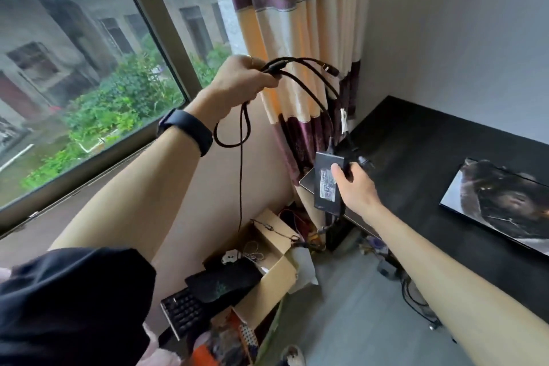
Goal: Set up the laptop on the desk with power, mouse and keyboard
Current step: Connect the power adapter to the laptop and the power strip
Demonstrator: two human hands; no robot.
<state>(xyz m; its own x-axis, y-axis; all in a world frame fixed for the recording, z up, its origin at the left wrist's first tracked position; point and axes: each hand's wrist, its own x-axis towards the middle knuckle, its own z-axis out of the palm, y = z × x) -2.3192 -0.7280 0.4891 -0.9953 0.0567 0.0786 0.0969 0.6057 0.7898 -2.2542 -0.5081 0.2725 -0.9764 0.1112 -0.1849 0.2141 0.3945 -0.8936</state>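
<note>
Head cam. L grip (240, 80) closed round loops of black cable (300, 89), held up by the window; one strand hangs toward the floor. R grip (353, 184) clasps power brick (328, 184), in air at table's (416, 157) left edge.

Progress, est.: early. Power not plugged in. Keyboard (181, 312) + black pad (225, 282) sit in cardboard box (267, 276) on floor. Picture-faced slab (505, 202) lies on table; laptop or mat, can't tell. Mouse not seen.

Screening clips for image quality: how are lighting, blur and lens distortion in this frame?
Head view: soft daylight from the window, no hard shadows; wide-angle lens bows its frame; power brick and cable fairly sharp; dark sleeve at bottom left blurred.
</note>
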